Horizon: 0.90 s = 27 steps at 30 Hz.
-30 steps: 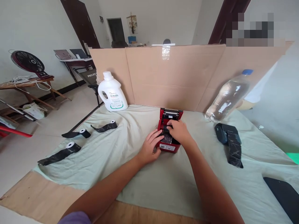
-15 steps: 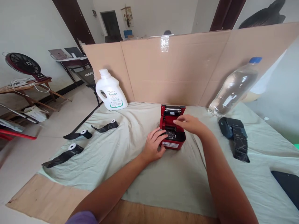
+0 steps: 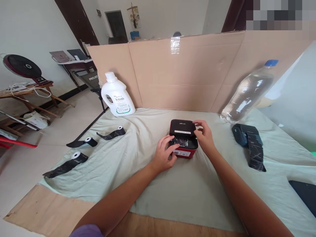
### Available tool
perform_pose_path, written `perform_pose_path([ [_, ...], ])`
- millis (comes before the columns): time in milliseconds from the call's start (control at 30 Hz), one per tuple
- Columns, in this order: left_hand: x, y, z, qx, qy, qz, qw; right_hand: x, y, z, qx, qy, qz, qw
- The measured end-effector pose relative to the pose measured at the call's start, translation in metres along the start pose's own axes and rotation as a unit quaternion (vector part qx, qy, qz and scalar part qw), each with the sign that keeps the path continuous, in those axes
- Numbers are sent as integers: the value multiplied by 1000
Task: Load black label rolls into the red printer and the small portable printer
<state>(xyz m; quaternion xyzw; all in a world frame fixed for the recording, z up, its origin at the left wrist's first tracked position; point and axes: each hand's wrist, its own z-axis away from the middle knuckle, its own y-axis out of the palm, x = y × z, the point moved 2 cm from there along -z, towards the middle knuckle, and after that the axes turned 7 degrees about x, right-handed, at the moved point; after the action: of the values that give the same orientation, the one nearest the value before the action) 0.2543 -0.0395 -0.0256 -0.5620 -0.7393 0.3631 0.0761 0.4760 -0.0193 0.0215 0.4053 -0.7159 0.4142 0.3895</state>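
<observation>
A small red and black receipt printer point(image 3: 185, 153) sits on the cloth, its black lid point(image 3: 182, 124) partly lowered over the body. Below the lid, a black patterned paper strip point(image 3: 181, 142) shows in the opening. My left hand point(image 3: 163, 154) grips the printer's left front corner, some fingertips on the top by the strip and the thumb low at the front. At the lid's right edge, my right hand point(image 3: 203, 134) pinches it between thumb and fingers.
Several black paper rolls point(image 3: 80, 158) lie on the left. A white detergent jug point(image 3: 118, 95) and a clear water bottle point(image 3: 249, 92) lean against a cardboard screen point(image 3: 177, 72). To the right are a dark handheld printer point(image 3: 240, 133) with a black strip and a dark flat object point(image 3: 304, 194).
The printer lid has swung from upright down toward me. My right hand has moved from above the open compartment to the lid's right edge. My left hand stays at the printer.
</observation>
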Motion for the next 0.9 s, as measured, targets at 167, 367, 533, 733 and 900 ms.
perform_pose_path([
  [167, 3, -2, -2, 31, -33, -4, 999, -28, 10, 21, 53, 16, -113, 992],
  [367, 9, -9, -7, 62, -109, 21, 992, -48, 19, 20, 92, 55, -238, 965],
  [533, 10, -9, -12, 49, -111, 14, 992, -45, 18, 20, 84, 46, -217, 971],
  [733, 13, -5, -8, 35, -91, 20, 995, -47, 22, 26, 69, 38, -202, 976],
  [900, 14, -6, -2, 48, -82, 64, 993, -48, 24, 31, 69, 34, -229, 970],
])
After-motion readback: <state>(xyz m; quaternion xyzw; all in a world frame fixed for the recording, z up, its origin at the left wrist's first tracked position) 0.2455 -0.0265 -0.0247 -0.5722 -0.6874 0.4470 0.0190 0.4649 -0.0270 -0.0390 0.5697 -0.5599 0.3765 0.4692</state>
